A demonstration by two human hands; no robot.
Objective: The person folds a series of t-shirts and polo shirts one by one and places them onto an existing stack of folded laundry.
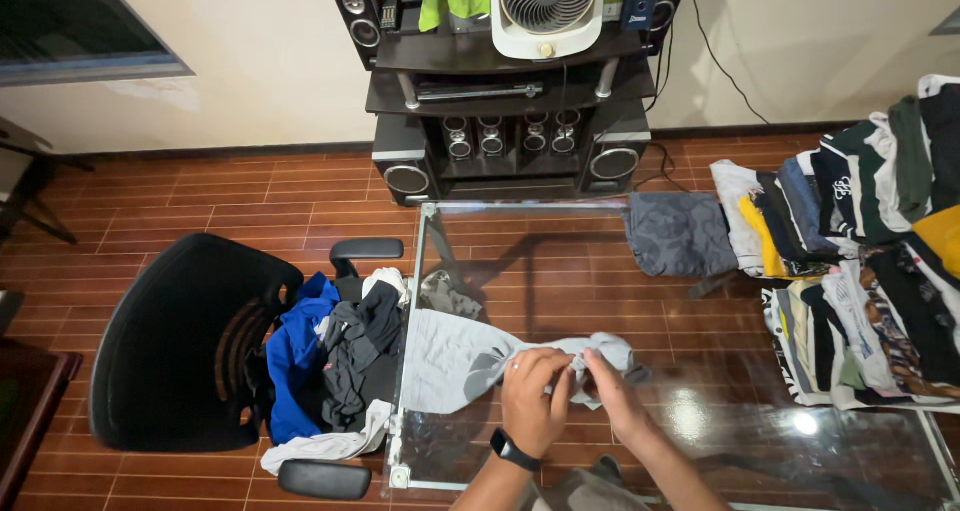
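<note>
On the glass bench, seen from the head camera, a pale grey garment lies spread near the bench's left edge, its bunched end gathered between the person's two hands. The left hand, with a dark watch at the wrist, has its fingers curled down and pinched shut on the cloth, knuckles up and forearm rising from the bottom of the frame. The right hand sits just beside it, almost touching, palm turned inward, its fingers also closed on the same bunched fabric. Both forearms angle in toward one another, so the grip of each hand is narrow and holds cloth. To handle this well, it seems best to keep the pinch on the fabric's edge rather than its bulk, and to draw the hands apart evenly so the cloth flattens without sliding off the slick glass. Left of the bench a black office chair carries a heap of unfolded clothes, blue, black and white. A folded dark grey piece lies at the far side of the bench, and sorted stacks of folded clothes fill the right. A dark media stand with speakers and a white fan stands against the wall.
</note>
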